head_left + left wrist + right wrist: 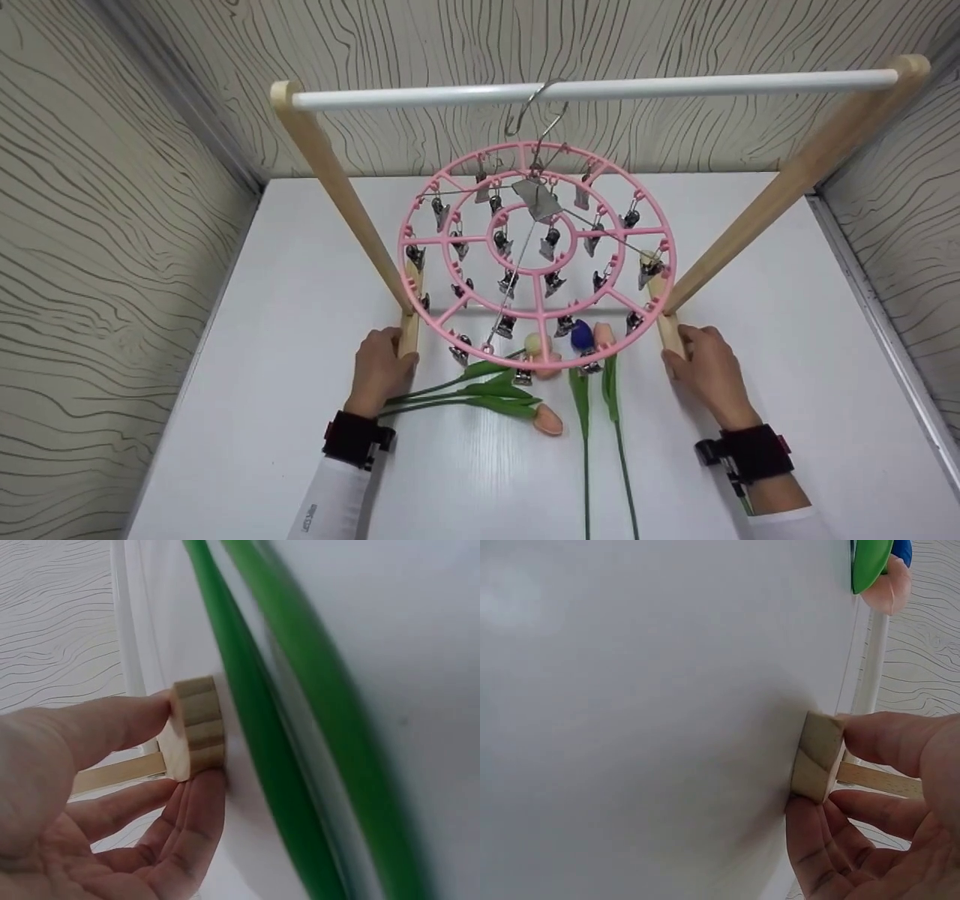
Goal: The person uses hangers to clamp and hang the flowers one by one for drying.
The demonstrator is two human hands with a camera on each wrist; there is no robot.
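A wooden drying rack with a white top bar (675, 84) stands on the white table (285, 300). From the bar hangs a round pink clip hanger (537, 292) with several metal clips. My left hand (390, 360) grips the near foot of the rack's left leg (409, 334). In the left wrist view, the left hand (176, 754) pinches the foot's end (199, 727) between thumb and fingers. My right hand (694, 360) grips the right leg's foot (670, 334). The right wrist view shows the right hand (821, 769) round that foot (816, 757).
Artificial tulips lie on the table between my hands: long green stems (450, 394) ending in a peach bud (549, 421), and two more stems (581, 405) with a blue bud (581, 336) and a pink bud (604, 334) under the hanger. Patterned walls enclose three sides.
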